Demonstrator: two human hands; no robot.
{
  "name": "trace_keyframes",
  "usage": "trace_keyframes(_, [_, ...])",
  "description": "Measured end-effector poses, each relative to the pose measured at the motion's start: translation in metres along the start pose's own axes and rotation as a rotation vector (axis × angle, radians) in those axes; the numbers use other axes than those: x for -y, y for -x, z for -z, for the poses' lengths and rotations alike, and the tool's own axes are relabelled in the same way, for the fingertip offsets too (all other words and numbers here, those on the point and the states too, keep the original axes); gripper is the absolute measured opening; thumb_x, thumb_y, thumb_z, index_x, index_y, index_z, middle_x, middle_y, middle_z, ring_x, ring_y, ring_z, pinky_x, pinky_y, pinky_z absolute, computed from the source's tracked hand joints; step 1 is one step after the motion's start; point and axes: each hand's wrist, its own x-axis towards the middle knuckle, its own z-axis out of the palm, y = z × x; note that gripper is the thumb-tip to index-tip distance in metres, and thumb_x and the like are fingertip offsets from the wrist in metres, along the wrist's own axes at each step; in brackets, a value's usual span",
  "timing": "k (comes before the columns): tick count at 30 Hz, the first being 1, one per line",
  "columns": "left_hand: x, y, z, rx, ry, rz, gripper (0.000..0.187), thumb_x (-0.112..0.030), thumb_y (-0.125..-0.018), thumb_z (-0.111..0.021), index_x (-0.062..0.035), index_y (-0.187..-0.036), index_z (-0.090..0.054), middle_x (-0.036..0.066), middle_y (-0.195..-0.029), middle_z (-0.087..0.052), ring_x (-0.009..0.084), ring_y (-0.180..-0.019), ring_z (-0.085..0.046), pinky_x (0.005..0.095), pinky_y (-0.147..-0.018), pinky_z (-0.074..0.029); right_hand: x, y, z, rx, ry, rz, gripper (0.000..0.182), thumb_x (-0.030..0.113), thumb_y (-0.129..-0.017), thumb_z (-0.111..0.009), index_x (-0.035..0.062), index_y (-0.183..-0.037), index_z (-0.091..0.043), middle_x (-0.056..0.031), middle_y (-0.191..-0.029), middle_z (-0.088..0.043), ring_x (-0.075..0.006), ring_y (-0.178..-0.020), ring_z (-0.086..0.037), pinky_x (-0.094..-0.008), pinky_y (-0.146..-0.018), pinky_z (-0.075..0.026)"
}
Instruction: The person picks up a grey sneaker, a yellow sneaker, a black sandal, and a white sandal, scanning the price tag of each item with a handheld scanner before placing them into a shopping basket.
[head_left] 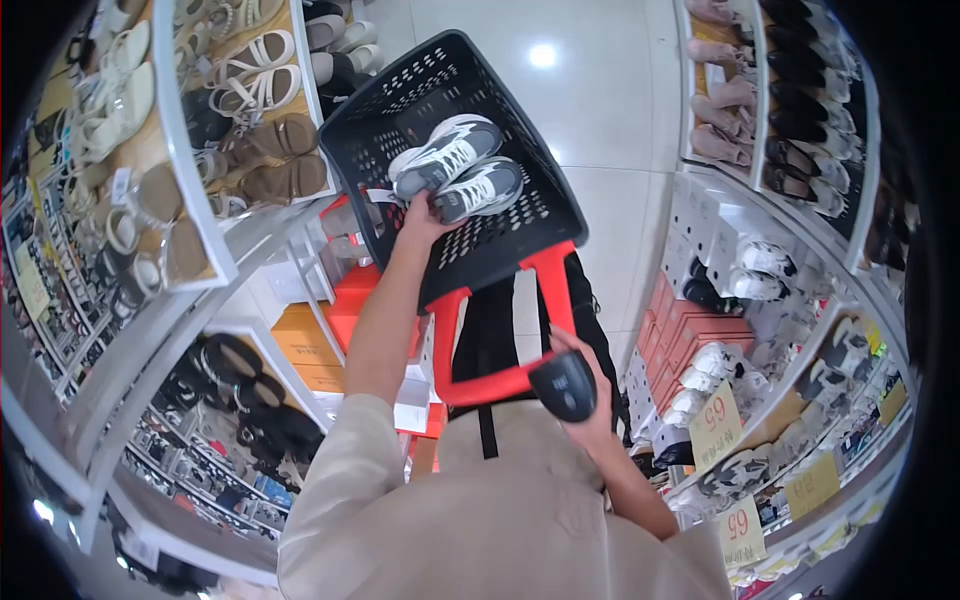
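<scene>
A pair of grey and white sneakers (455,160) lies in a black shopping basket (545,215) with holes in its walls. My left hand (428,217) reaches over the basket's side, its fingers closed on the near end of the left sneaker. Toward my body, the basket's red handle (490,386) is raised. My right hand (590,395) is wrapped around a black, rounded handheld device that looks like a barcode scanner (565,386), at the right end of the handle. The scanner hides part of the handle and whether my fingers also grip it.
Shelves of sandals (265,75) rise on the left, above orange boxes (305,340). To the right stand racks of shoes (720,100), red shoe boxes (690,340) and yellow price signs (715,425). A pale tiled floor (600,130) runs between them.
</scene>
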Motion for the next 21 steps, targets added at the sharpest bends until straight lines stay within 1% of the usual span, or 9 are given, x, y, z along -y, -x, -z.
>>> trace_keyframes(2, [-0.002, -0.037, 0.008, 0.014, 0.006, 0.014, 0.054, -0.042, -0.101, -0.051, -0.0103, -0.143, -0.041, 0.014, -0.146, -0.042, 0.0337, -0.136, -0.043, 0.0746, -0.103, -0.036, -0.008, -0.001, 0.002, 0.068, 0.09, -0.019, 0.05, 0.001, -0.078, -0.076, -0.0075, -0.125, -0.061, -0.0204, -0.132, -0.061, -0.0266, -0.114, -0.067, -0.0342, -0.098, -0.052])
trace_keyframes(4, [-0.004, -0.077, 0.011, 0.041, 0.032, 0.082, 0.052, -0.041, -0.102, -0.051, -0.0109, -0.143, -0.042, 0.015, -0.146, -0.042, 0.0341, -0.136, -0.043, 0.0749, -0.102, -0.036, -0.026, 0.008, 0.002, 0.012, -0.014, -0.156, 0.048, 0.003, -0.076, -0.08, -0.0062, -0.12, -0.064, -0.0202, -0.127, -0.065, -0.027, -0.105, -0.07, -0.0326, -0.091, -0.055])
trace_keyframes(6, [-0.006, -0.118, 0.015, 0.041, 0.033, 0.098, 0.051, -0.041, -0.102, -0.05, -0.0098, -0.142, -0.043, 0.015, -0.145, -0.044, 0.0347, -0.135, -0.045, 0.0749, -0.102, -0.037, -0.055, 0.023, 0.006, -0.009, 0.135, -0.016, 0.037, 0.008, -0.08, -0.079, -0.0017, -0.113, -0.067, -0.0211, -0.126, -0.066, -0.0284, -0.099, -0.07, -0.0326, -0.085, -0.056])
trace_keyframes(7, [-0.008, -0.139, 0.019, 0.04, 0.027, 0.103, 0.051, -0.041, -0.102, -0.05, -0.0088, -0.141, -0.044, 0.015, -0.144, -0.045, 0.0353, -0.134, -0.046, 0.075, -0.102, -0.037, -0.047, 0.012, 0.005, -0.029, 0.24, 0.068, 0.025, 0.01, -0.082, -0.077, 0.0037, -0.105, -0.068, -0.0217, -0.124, -0.067, -0.0293, -0.094, -0.07, -0.0357, -0.084, -0.055])
trace_keyframes(8, [-0.009, -0.158, 0.023, 0.038, 0.021, 0.105, 0.05, -0.041, -0.103, -0.049, -0.0077, -0.14, -0.045, 0.016, -0.143, -0.047, 0.0359, -0.133, -0.048, 0.0751, -0.101, -0.038, -0.045, 0.008, 0.006, -0.037, 0.238, 0.07, 0.024, 0.007, -0.081, -0.078, 0.0076, -0.103, -0.068, -0.0207, -0.123, -0.067, -0.0295, -0.095, -0.07, -0.0412, -0.085, -0.054])
trace_keyframes(10, [-0.011, -0.193, 0.026, 0.011, 0.07, 0.143, 0.05, -0.04, -0.102, -0.05, -0.0063, -0.139, -0.046, 0.017, -0.142, -0.049, 0.0374, -0.131, -0.05, 0.076, -0.1, -0.038, -0.059, 0.02, 0.015, 0.037, 0.193, 0.033, 0.037, 0.005, -0.078, -0.081, 0.0126, -0.106, -0.057, -0.0185, -0.121, -0.065, -0.029, -0.095, -0.068, -0.0395, -0.083, -0.054])
trace_keyframes(18, [-0.001, -0.289, 0.036, 0.024, 0.113, 0.179, 0.041, -0.03, -0.102, -0.05, -0.0088, -0.137, -0.05, 0.016, -0.141, -0.054, 0.0386, -0.131, -0.051, 0.0764, -0.102, -0.037, -0.05, 0.02, 0.012, 0.018, 0.195, -0.073, 0.036, 0.011, -0.08, -0.083, 0.0152, -0.097, -0.052, -0.0098, -0.111, -0.062, -0.028, -0.085, -0.07, -0.0434, -0.08, -0.055])
trace_keyframes(20, [0.003, -0.301, 0.029, -0.063, 0.092, 0.123, 0.043, -0.035, -0.099, -0.052, -0.0087, -0.134, -0.054, 0.013, -0.134, -0.06, 0.0344, -0.13, -0.053, 0.0731, -0.101, -0.039, -0.057, 0.022, 0.012, -0.08, 0.073, 0.021, 0.036, 0.002, -0.065, -0.091, 0.012, -0.085, -0.063, -0.0142, -0.102, -0.072, -0.0342, -0.09, -0.071, -0.0468, -0.083, -0.057])
trace_keyframes(21, [0.007, -0.306, 0.031, -0.015, 0.08, 0.073, 0.043, -0.035, -0.098, -0.052, -0.0106, -0.134, -0.054, 0.011, -0.136, -0.059, 0.0327, -0.13, -0.053, 0.0733, -0.103, -0.036, -0.056, 0.018, 0.013, -0.082, 0.081, 0.018, 0.036, 0.002, -0.065, -0.091, 0.012, -0.085, -0.063, -0.0142, -0.102, -0.072, -0.0342, -0.09, -0.071, -0.0468, -0.083, -0.057])
